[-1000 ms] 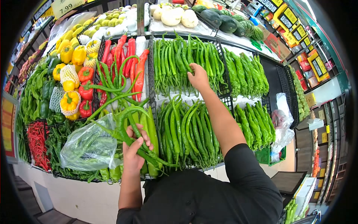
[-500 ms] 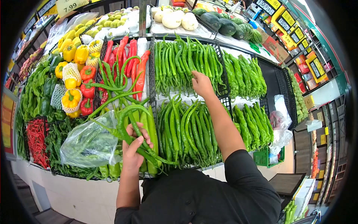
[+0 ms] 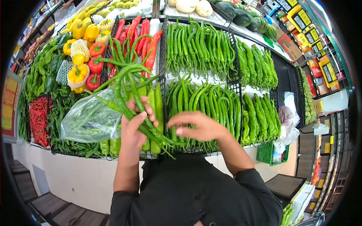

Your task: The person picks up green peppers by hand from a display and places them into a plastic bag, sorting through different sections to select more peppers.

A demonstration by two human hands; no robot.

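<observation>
Closed around several long green chili peppers (image 3: 121,97) is my left hand (image 3: 135,124); the bunch fans up and left, with thin tips poking out below toward the right. My right hand (image 3: 200,126) hovers just right of it, over the lower row of green chilies (image 3: 203,98). Its fingers are outstretched, the thumb apart, slightly blurred, and nothing shows between them. An upper row of green chilies (image 3: 200,49) lies beyond. A clear plastic bag (image 3: 90,118) lies left of my left hand, partly behind the held peppers.
Red long peppers (image 3: 152,51) stand behind the bunch, with yellow bell peppers (image 3: 78,74) to the left. Small red chilies (image 3: 39,120) fill a crate at far left. Thicker green peppers (image 3: 258,116) lie right. A green basket (image 3: 264,153) sits below the display's right side.
My right hand has come back from the upper chili row toward my left hand. My left hand keeps its bunch. The view has shifted, so the display sits higher.
</observation>
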